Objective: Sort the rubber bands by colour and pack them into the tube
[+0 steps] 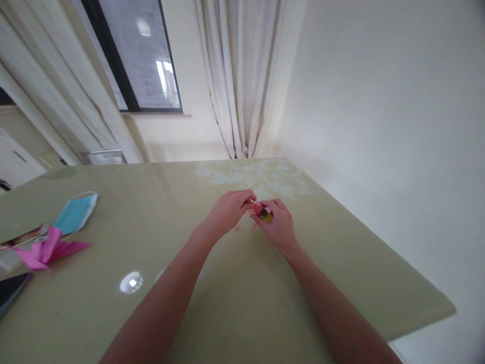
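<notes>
Over the middle of the table, my left hand (231, 208) and my right hand (281, 226) meet at a small red, dark and yellow item (264, 212). Its kind is too small to make out. The fingers of my right hand are wrapped round its dark and yellow part. At its red and white end, my left thumb and fingertips are pinched together. Both hands partly cover the item. Small reddish marks or bits (253, 226) show on the tabletop just below it.
The pale green glossy table (227, 313) has a white floral pattern at its far edge. At the left are a blue face mask (76, 213), a folded pink paper shape (49, 248) and a dark phone-like device (13, 289). A wall (394, 111) borders the right side.
</notes>
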The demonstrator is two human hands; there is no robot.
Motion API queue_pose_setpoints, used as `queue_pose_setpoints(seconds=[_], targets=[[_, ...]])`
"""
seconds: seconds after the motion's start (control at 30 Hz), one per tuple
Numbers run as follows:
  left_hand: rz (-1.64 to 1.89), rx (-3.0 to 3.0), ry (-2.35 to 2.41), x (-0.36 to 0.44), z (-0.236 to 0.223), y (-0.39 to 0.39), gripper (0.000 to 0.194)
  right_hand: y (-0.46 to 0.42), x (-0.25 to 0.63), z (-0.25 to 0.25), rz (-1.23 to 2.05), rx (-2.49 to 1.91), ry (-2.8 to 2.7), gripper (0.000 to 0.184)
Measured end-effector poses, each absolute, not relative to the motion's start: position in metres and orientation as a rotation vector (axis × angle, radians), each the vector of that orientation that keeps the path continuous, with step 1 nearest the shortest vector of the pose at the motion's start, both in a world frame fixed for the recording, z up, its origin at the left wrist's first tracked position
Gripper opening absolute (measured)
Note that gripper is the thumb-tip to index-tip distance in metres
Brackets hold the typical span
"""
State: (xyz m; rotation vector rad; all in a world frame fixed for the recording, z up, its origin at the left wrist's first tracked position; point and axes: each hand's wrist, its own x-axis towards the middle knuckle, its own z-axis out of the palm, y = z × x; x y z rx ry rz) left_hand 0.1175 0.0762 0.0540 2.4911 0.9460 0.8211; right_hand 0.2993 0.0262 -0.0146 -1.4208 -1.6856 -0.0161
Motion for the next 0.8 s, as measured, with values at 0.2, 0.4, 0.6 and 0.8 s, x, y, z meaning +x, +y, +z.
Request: queue_pose_setpoints(seconds=[0.2, 0.4, 0.6, 0.8], targets=[[0.713, 2.603, 0.998, 0.118, 0.057, 0.073, 0.014, 0.025, 0.298, -0.015, -0.055, -1.404, -1.705, 0.025], [0.759, 2.619, 0.963, 0.119, 0.049, 0.076, 0.024, 0.024, 0.297, -0.014, -0.042, -1.371, -1.703, 0.025], [0.643, 2.614, 0.801, 0.112, 0.056, 0.075, 0.030, 0.026, 0.299, -0.015, -0.008, -1.386, -1.676, 0.027], [0.744, 2.507, 0.839, 0.114, 0.058, 0.075, 0.021, 0.027, 0.298, -0.016, -0.007, -1.391, -1.677, 0.026]])
